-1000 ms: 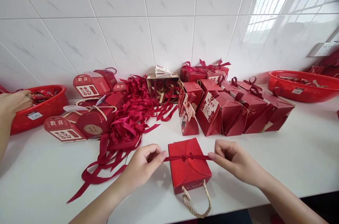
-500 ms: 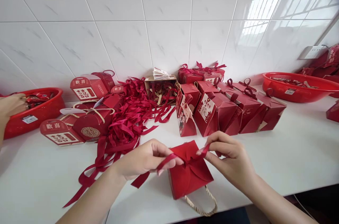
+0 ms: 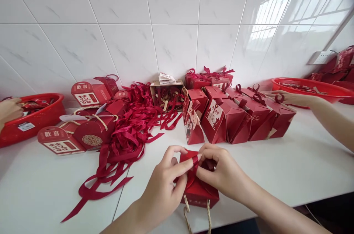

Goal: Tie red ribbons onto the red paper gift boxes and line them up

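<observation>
A small red gift box (image 3: 203, 196) with a twisted rope handle (image 3: 209, 212) sits at the front of the table, its handle hanging toward me. Over its top, my left hand (image 3: 173, 180) pinches a dark red ribbon (image 3: 195, 160), which loops across its fingertips. My right hand (image 3: 218, 166) meets it there, thumb and fingers closed on the same ribbon. The fingers hide most of the box top and the knot area. Behind them stands a row of filled-looking red gift boxes (image 3: 238, 116) with ribbon bows.
A heap of loose red ribbons (image 3: 135, 116) lies left of centre beside an open carton (image 3: 167, 95). Rope-handled boxes (image 3: 83, 134) stand farther left. Red plastic baskets are at left (image 3: 35, 116) and right (image 3: 304, 88). Other people's hands reach in at left (image 3: 9, 110) and right (image 3: 293, 98).
My hands have come together over the box, and the ribbon now loops at my left fingertips. The box has turned, its handle facing me. Another person's hand has appeared at the right.
</observation>
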Demonstrator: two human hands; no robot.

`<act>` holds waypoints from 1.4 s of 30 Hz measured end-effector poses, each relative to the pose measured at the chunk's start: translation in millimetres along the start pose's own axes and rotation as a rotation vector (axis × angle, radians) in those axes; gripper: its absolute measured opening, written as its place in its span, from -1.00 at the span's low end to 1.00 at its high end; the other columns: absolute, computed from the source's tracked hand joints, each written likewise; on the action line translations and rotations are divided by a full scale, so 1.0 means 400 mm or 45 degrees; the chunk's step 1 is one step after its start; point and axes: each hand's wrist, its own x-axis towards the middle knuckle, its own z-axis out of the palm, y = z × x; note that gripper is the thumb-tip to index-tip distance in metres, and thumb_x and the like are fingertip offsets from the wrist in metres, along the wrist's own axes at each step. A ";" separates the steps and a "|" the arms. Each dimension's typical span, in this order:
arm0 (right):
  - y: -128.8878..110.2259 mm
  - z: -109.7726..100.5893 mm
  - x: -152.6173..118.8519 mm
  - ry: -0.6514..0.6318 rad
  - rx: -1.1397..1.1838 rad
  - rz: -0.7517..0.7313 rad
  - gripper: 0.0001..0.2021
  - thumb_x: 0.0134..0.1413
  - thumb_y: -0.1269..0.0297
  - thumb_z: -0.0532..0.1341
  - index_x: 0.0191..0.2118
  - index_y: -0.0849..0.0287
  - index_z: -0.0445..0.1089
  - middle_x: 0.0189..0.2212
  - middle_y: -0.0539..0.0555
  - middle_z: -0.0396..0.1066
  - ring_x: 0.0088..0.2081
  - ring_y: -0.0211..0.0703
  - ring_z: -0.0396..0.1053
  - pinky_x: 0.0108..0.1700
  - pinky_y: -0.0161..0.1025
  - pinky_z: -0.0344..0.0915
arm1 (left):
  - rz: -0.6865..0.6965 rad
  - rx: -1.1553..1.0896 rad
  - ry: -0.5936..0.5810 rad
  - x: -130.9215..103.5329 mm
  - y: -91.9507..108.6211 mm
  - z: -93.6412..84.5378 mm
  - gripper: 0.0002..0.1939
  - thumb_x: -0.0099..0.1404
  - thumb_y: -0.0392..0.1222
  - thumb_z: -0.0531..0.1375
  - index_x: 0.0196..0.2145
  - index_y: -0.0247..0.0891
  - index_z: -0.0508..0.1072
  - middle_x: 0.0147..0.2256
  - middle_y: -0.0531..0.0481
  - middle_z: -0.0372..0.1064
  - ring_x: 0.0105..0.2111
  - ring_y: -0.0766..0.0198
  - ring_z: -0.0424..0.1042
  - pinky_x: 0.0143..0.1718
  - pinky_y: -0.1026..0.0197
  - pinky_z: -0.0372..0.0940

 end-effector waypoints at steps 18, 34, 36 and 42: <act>-0.005 -0.011 0.019 -0.244 -0.452 -0.386 -0.75 -0.29 0.55 0.12 -0.58 0.14 -0.02 -0.52 -0.05 0.06 -0.50 -0.29 0.04 -0.49 -0.32 -0.05 | -0.021 0.223 -0.391 0.044 0.023 -0.059 -0.90 0.27 -0.39 0.05 -0.34 -0.22 0.24 -0.19 -0.01 0.15 -0.39 0.34 0.27 -0.35 0.25 0.25; 0.040 -0.034 -0.005 -0.137 -0.313 -0.336 -0.78 -0.20 0.56 0.07 -0.53 0.13 0.00 -0.45 -0.01 0.13 -0.47 -0.27 0.10 -0.43 -0.31 0.07 | -0.307 -0.037 -0.262 0.037 0.016 -0.059 -0.70 0.16 -0.35 0.12 -0.60 -0.24 0.05 -0.36 0.08 0.14 -0.47 0.38 0.16 -0.43 0.30 0.12; 0.044 -0.035 -0.004 -0.136 -0.296 -0.355 -0.78 -0.20 0.56 0.07 -0.53 0.13 0.00 -0.45 -0.01 0.13 -0.46 -0.27 0.09 -0.42 -0.31 0.08 | -0.318 -0.177 -0.294 0.042 0.018 -0.060 -0.68 0.18 -0.28 0.18 -0.64 -0.28 0.14 -0.27 0.05 0.19 -0.39 0.38 0.22 -0.29 0.30 0.18; 0.047 -0.045 -0.006 -0.123 -0.306 -0.393 -0.77 -0.19 0.55 0.07 -0.52 0.13 -0.03 -0.44 0.01 0.16 -0.44 -0.25 0.11 -0.41 -0.29 0.10 | -0.378 -0.286 -0.208 0.048 0.006 -0.069 -0.67 0.29 -0.08 0.15 -0.57 -0.25 0.21 -0.29 0.04 0.23 -0.38 0.34 0.23 -0.33 0.28 0.17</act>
